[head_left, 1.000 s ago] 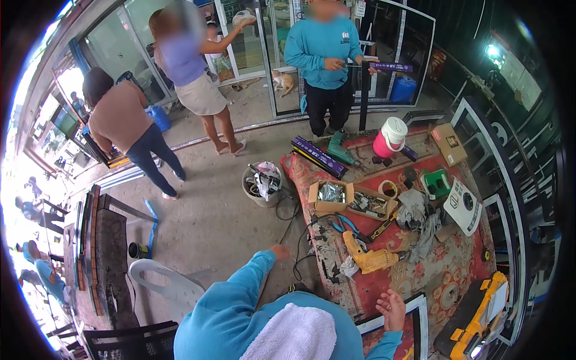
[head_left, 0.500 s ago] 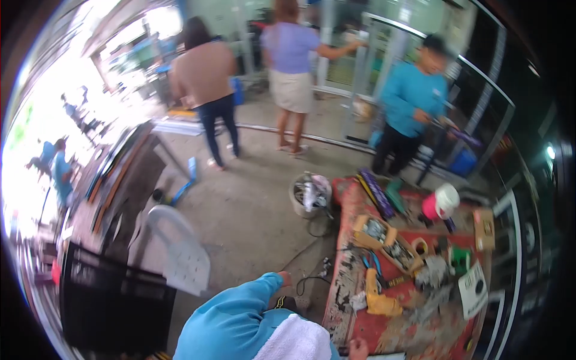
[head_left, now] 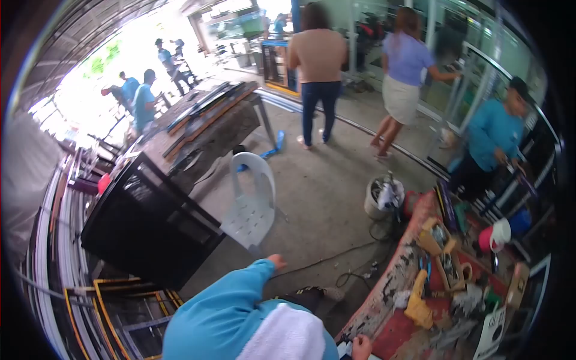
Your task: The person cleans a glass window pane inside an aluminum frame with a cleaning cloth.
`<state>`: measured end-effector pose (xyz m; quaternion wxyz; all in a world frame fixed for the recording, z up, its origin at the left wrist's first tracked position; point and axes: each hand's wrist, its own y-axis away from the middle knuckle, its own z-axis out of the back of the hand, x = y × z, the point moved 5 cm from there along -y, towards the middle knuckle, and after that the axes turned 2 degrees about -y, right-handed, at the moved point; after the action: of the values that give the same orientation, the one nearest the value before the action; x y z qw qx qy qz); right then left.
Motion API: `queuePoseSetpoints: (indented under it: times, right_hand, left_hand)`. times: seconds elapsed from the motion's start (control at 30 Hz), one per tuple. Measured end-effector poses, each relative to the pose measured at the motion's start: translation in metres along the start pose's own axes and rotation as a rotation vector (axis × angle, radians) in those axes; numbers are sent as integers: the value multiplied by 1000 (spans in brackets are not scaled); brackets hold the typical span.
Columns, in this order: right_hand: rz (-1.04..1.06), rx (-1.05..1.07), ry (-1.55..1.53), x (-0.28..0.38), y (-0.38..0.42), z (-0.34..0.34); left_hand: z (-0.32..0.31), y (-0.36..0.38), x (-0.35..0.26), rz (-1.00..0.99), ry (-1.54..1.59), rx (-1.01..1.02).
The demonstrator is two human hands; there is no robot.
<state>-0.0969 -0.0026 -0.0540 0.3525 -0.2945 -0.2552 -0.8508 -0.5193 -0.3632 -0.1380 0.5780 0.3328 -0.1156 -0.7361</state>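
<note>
My left hand (head_left: 278, 261) reaches forward from a blue sleeve, over the floor beyond my knee. It is small in view and its fingers do not show clearly. The nearest thing ahead is a grey-white plastic chair (head_left: 251, 223), apart from the hand. At the bottom edge, my right hand (head_left: 362, 347) is beside the red worn table (head_left: 390, 330), with its fingers curled in. A pale flat thing (head_left: 344, 349) lies against it, mostly cut off by the frame. On the table, a yellow power drill (head_left: 418, 302) lies nearest to this hand. A white towel (head_left: 287, 335) hangs over my front.
Black framed panels (head_left: 153, 225) lean at the left, above yellow frames (head_left: 102, 312). A bucket (head_left: 379, 201) stands by the table, with a cable (head_left: 348, 279) on the floor. Open boxes of hardware (head_left: 449, 270) sit on the table. Several people stand beyond; one (head_left: 495, 135) holds something.
My view has turned left, so the table and people sit farther right, and more of the chair and frames shows. My left hand stays held out; my right hand stays by the table.
</note>
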Motion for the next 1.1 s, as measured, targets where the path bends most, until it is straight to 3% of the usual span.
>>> queuePoseSetpoints:
  times: [0.03, 0.13, 0.2, 0.27, 0.3, 0.37, 0.4, 0.47, 0.7, 0.93, 1.0, 1.1]
  right_hand:
    - [-79, -1, -171, 4, 3, 5]
    - [55, -161, -181, 19, 11, 20]
    - [55, -225, -202, 31, 17, 26]
    - [79, -263, -189, 35, 20, 26]
    - [89, -273, -179, 37, 22, 25]
    - [100, -264, -153, 35, 23, 21]
    - [89, -257, -155, 37, 25, 21]
    - [47, -284, -156, 36, 27, 25]
    - [65, -311, -134, 36, 27, 22]
    - [0, -250, -71, 46, 48, 14]
    - [136, -434, -79, 56, 75, 16]
    - [-145, -380, -84, 48, 123, 4]
  left_hand:
    - [-28, -3, 57, -37, 10, 1]
    - [-21, 94, 111, 80, 23, 12]
    - [-26, 151, 124, 345, 64, 250]
    - [-37, 180, 124, -84, -94, 404]
    - [-41, 184, 119, -97, -111, 415]
    - [-49, 187, 119, 285, -35, 513]
    - [-43, 191, 103, 268, -74, 526]
    - [-34, 190, 66, 276, 183, 457]
    - [-20, 140, -8, 47, 390, 373]
    - [-39, 130, 2, 63, 179, 526]
    - [-43, 135, 9, 24, 125, 540]
    - [-56, 122, 22, -59, -67, 631]
